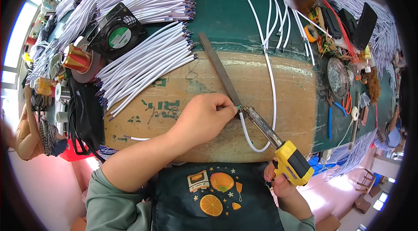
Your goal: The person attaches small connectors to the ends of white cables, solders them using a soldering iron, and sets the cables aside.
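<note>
My left hand [202,117] is closed in a pinch over the cardboard, its fingertips at the end of a white cable [250,143]. A tiny greenish bit shows at the fingertips; its kind is too small to tell. The cable loops down and back up to the right. My right hand [281,181] grips the handle of a yellow and black soldering gun [294,163], low on the right. The gun's metal tip touches or nearly touches the cable end beside my left fingertips. A flat dark metal bar [220,68] lies slanted, its near end by my left hand.
Bundled white cables [148,63] lie at left, beside a black fan [117,33] and wire spools [78,59]. More loose cables [272,9] lie at the back. A round metal dish [338,76], blue-handled pliers [330,120] and orange tape [311,33] are right of the cardboard sheet [296,100].
</note>
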Tool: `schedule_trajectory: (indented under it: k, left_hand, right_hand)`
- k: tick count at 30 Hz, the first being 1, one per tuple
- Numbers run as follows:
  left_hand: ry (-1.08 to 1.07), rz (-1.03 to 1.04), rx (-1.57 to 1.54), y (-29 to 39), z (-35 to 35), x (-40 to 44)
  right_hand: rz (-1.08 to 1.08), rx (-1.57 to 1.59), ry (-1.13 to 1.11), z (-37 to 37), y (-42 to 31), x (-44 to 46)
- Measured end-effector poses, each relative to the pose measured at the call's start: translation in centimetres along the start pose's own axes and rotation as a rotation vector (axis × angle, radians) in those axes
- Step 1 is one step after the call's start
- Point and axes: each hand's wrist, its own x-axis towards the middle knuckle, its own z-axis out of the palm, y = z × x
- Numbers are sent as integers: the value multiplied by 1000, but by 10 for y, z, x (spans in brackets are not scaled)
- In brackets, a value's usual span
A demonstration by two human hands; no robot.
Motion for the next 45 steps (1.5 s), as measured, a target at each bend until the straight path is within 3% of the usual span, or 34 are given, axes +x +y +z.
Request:
schedule_trajectory:
  k: [16, 28, 34, 37, 41, 45]
  left_hand:
    - [17, 44, -16, -4, 2, 1]
    - [6, 9, -26, 0, 1, 1]
    - [-15, -34, -17, 2, 0, 1]
    - [-9, -33, -14, 1, 1, 1]
    - [-10, -29, -27, -1, 1, 2]
    - [-34, -31, -11, 2, -7, -4]
  right_hand:
    - [93, -11, -2, -9, 6, -5]
    - [51, 81, 33, -2, 6, -2]
    - [-123, 56, -2, -13, 14, -1]
    - [-58, 191, 123, -2, 8, 2]
    - [20, 290, 98, 1, 3, 5]
    - [-35, 205, 79, 0, 7, 8]
